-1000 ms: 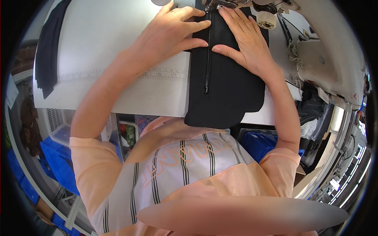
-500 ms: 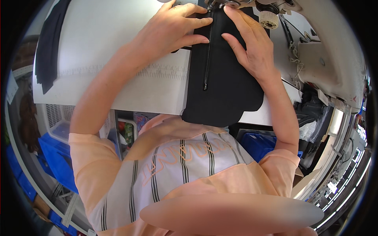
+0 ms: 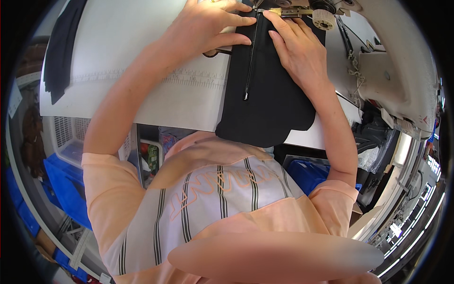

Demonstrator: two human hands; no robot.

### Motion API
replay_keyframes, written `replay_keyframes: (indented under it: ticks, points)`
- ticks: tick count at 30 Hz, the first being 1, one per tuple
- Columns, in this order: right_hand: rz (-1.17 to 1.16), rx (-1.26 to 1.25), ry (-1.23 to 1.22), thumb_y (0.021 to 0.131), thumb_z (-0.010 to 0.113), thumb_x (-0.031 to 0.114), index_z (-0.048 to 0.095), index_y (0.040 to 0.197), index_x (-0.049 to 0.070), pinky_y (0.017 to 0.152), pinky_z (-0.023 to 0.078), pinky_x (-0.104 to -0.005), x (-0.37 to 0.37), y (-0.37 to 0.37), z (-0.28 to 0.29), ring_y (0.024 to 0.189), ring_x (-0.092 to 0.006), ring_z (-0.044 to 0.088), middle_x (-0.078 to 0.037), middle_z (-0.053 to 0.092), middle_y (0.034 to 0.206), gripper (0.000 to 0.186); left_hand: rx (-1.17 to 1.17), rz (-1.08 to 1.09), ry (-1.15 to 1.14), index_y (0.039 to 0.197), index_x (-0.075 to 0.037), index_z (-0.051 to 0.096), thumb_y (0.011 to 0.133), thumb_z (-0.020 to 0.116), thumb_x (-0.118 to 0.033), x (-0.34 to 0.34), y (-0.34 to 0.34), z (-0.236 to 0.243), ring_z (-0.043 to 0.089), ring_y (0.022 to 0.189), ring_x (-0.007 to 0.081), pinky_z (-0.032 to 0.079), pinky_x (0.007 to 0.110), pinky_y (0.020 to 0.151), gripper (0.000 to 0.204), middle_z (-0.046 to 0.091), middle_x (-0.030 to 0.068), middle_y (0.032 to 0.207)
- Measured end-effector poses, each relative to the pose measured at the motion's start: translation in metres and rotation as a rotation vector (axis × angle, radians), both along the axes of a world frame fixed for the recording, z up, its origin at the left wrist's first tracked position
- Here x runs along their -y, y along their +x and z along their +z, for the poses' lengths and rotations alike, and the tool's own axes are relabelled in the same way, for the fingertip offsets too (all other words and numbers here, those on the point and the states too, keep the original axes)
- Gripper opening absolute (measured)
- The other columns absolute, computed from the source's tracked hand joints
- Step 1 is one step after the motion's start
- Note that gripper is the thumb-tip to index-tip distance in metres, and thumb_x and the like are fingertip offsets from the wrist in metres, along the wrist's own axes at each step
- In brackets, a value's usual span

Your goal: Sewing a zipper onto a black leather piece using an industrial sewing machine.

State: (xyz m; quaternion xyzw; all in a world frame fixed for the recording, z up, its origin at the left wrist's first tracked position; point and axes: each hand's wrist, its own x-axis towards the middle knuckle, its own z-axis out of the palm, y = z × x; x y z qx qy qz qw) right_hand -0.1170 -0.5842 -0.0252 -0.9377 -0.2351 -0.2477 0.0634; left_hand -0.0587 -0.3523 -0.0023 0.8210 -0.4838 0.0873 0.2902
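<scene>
A dark fabric panel (image 3: pixel 269 113) with a black zipper (image 3: pixel 250 61) running lengthwise lies on the table under the sewing machine's needle area (image 3: pixel 257 8). The zipper's pull (image 3: pixel 246 96) is at its near end. My left hand (image 3: pixel 210 26) rests at the panel's left edge, fingers stretched out beside the zipper's far end and thumb apart. On the other side of the zipper, my right hand (image 3: pixel 300 49) lies flat on the cloth, its index fingertip close to the machine's foot. Part of a dark loop-shaped handle (image 3: pixel 211 53) shows below my left hand.
The sewing machine's arm (image 3: pixel 402 61) and a white dial (image 3: pixel 323 20) stand at the right. Folded dark cloth (image 3: pixel 61 52) lies at the table's far left. A ruler scale (image 3: pixel 194 78) marks the white tabletop (image 3: pixel 142 106). Below it are a white basket (image 3: pixel 64 142) and blue bins (image 3: pixel 66 189).
My right hand's fingertips have shifted slightly left, toward the zipper. A brass-coloured machine part now shows near them, and more of the loop-shaped handle is visible. The whole view has shifted slightly.
</scene>
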Motion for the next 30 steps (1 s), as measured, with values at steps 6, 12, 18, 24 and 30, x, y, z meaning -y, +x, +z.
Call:
replay_keyframes:
  ticks: [6,12,18,24,30]
  points:
    - [0.012,0.021,0.032,0.086,0.07,0.022,0.064,0.122,0.019,0.084,0.053,-0.0336,-0.001,0.004,-0.002,0.1,-0.0221,0.065,-0.003,0.068,0.104,0.037,-0.022,0.018,0.011,0.11,-0.001,0.071,0.079,0.076,-0.024,-0.005,0.006,-0.012,0.064,0.099,0.0275,0.052,0.036,0.084,0.039,0.066,0.013,0.117]
    - [0.41,-0.329,0.377,0.069,0.082,0.04,0.063,0.123,0.009,0.1,0.047,-0.0429,0.004,-0.071,0.05,0.121,-0.0333,0.057,-0.01,0.061,0.131,0.066,0.027,-0.042,0.168,0.13,-0.012,0.058,0.078,0.075,-0.04,-0.027,-0.045,0.015,0.055,0.119,0.0235,0.033,0.052,0.109,0.062,0.054,0.0061,0.136]
    - [0.295,-0.295,0.037,0.073,0.08,0.02,0.067,0.106,0.003,0.088,0.054,-0.0401,0.004,-0.147,0.021,0.107,-0.0292,0.064,-0.012,0.067,0.117,0.039,0.033,-0.147,0.218,0.13,-0.011,0.055,0.071,0.079,-0.033,-0.039,-0.127,-0.002,0.049,0.129,0.0251,0.036,0.052,0.108,0.067,0.049,0.0063,0.141]
    - [0.206,-0.229,0.452,0.077,0.074,0.001,0.066,0.093,0.001,0.069,0.055,-0.0325,-0.01,-0.126,0.042,0.081,-0.0252,0.069,-0.011,0.071,0.094,0.018,0.051,-0.157,0.088,0.123,-0.008,0.061,0.084,0.069,-0.019,-0.016,-0.108,-0.014,0.06,0.108,0.0193,0.042,0.04,0.1,0.041,0.06,0.005,0.122]
    - [0.576,-0.087,0.475,0.077,0.079,0.021,0.066,0.092,-0.002,0.066,0.058,-0.0355,-0.023,-0.144,0.069,0.076,-0.0282,0.07,-0.018,0.069,0.087,0.031,-0.652,0.024,-0.118,0.096,0.004,0.067,0.092,0.066,-0.033,-0.008,-0.092,0.006,0.058,0.074,0.021,0.045,0.033,0.066,0.036,0.06,0.0083,0.09]
